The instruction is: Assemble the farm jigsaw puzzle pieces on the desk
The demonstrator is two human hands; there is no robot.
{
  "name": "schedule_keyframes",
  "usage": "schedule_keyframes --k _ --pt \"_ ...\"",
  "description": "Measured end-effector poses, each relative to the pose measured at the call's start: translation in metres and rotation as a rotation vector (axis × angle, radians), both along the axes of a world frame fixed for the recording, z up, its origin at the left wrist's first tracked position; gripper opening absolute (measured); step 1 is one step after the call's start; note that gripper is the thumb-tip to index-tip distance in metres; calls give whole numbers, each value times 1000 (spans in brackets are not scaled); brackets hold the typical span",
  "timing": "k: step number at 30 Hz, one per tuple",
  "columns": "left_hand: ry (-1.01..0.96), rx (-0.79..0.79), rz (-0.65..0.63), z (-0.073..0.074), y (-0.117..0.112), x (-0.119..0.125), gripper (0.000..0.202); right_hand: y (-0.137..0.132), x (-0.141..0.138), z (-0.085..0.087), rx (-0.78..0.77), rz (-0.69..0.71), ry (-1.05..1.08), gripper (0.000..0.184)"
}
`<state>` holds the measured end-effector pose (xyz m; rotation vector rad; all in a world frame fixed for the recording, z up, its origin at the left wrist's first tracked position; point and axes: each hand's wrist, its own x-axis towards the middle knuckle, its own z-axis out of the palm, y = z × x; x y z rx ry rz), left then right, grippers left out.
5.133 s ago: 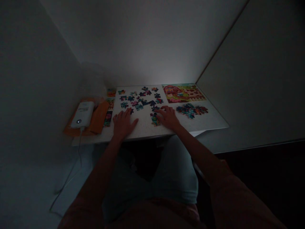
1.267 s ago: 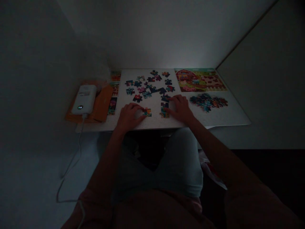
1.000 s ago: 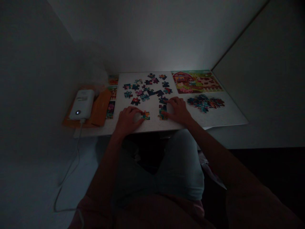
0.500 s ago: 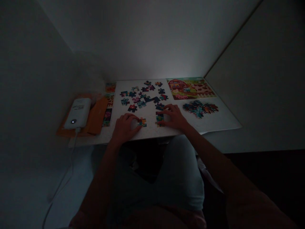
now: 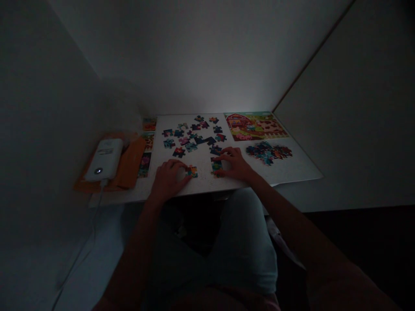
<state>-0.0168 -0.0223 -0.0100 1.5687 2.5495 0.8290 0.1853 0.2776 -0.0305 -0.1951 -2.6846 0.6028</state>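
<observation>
Flat, open fingers pinch nothing: the left hand (image 5: 168, 179) lies just beside a small multicoloured jigsaw piece (image 5: 192, 172), while the right hand (image 5: 235, 164) rests on a dark teal jigsaw piece (image 5: 216, 164). Many loose cardboard pieces (image 5: 191, 147) lie scattered; a joined cluster (image 5: 268, 152) sits below a printed barn picture (image 5: 255, 126).

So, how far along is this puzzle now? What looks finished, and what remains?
Done: a dark cluster of puzzle pieces sits apart beside the barn picture; whether joined, I cannot tell. In hand: the left hand is beside one piece, and the right hand rests on another. Remaining: many loose pieces lie scattered on the white board.
</observation>
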Motion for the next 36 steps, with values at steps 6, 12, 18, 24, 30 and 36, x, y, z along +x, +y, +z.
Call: schedule_keyframes --k 6,12,18,24,30,36 --pt "0 9 -8 0 -1 0 31 0 1 3 15 16 -54 59" --pt "-5 20 0 -3 -1 -1 30 1 1 0 -14 -25 -58 65" --pt "-14 16 1 -1 -1 0 34 2 0 -4 -22 -45 -15 63" --pt "-21 12 4 0 -1 1 33 1 -1 -4 -17 -46 8 59" --pt "-28 10 5 0 -1 2 32 2 -1 -4 3 -45 -5 56" --pt "-36 16 22 4 -2 6 32 3 0 -4 39 -73 -11 56"
